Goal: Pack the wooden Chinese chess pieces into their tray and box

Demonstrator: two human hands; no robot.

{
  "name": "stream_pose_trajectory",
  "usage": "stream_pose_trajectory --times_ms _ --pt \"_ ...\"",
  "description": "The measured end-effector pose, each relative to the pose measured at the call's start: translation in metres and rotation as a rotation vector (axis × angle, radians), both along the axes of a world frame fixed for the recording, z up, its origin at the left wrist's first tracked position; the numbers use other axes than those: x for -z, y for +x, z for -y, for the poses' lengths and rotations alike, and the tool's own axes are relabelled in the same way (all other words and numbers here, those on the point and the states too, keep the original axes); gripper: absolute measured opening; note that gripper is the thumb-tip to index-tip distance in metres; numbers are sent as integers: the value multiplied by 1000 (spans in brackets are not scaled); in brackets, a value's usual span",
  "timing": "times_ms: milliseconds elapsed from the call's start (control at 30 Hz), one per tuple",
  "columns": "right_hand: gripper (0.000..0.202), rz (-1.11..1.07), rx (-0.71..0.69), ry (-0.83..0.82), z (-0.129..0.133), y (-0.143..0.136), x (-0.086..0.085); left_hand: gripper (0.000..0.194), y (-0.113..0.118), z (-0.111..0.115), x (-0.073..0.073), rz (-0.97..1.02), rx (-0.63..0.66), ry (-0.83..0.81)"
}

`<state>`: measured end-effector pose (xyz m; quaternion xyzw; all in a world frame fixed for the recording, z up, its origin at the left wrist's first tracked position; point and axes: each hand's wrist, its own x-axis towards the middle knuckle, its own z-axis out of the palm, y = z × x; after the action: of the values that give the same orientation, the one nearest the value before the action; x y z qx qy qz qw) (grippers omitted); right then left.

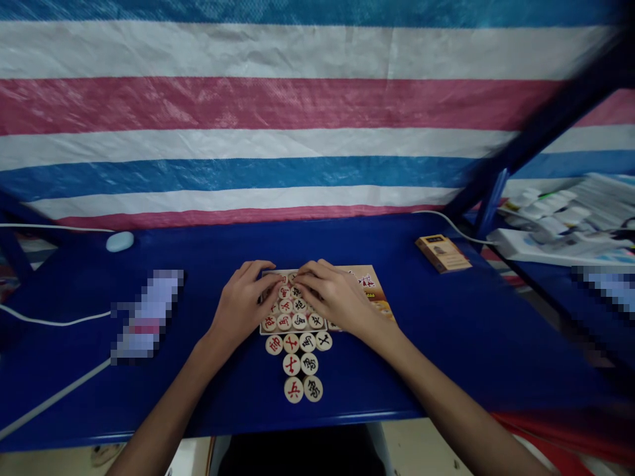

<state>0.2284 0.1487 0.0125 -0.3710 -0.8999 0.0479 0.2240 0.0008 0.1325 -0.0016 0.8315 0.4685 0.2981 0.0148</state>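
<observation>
Round wooden Chinese chess pieces (284,321), with red or black characters, lie in rows in a shallow pale tray (294,332). My left hand (247,295) reaches over the tray's left side, its fingers curled and closed around a piece in the far rows. From the right, my right hand (333,296) bends over the far rows too, thumb and fingers closed at a piece there. Both hands partly hide the pieces beneath them. Outside the tray, on the near side, loose pieces (293,389) stand on the blue table in short rows, several in the row closest to the tray.
A printed box lid (380,297) lies under and beside my right hand. Farther right is a small brown box (443,254). A phone (149,317) with cables lies left, near a white rounded case (120,242). A power strip (560,248) and clutter sit far right. Striped sheeting (278,106) hangs behind.
</observation>
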Motion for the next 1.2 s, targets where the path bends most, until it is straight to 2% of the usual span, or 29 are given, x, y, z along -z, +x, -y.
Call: stream_pose_trajectory --times_ms 400,567,700,833,1000,1200 --pt "29 0 11 5 2 0 -1 23 0 0 0 11 20 -15" --pt "30 -46 31 -1 6 2 -6 21 0 5 -9 90 7 9" --pt "23 -266 92 -31 34 7 -10 17 -2 33 -18 231 -56 41" --pt "17 -468 165 -87 83 14 3 18 -7 82 -9 268 -152 44" --pt "19 -444 226 -228 134 24 24 16 -13 131 10 252 -182 -69" --pt "26 -357 154 -256 152 29 27 16 -2 152 13 145 -65 -88"
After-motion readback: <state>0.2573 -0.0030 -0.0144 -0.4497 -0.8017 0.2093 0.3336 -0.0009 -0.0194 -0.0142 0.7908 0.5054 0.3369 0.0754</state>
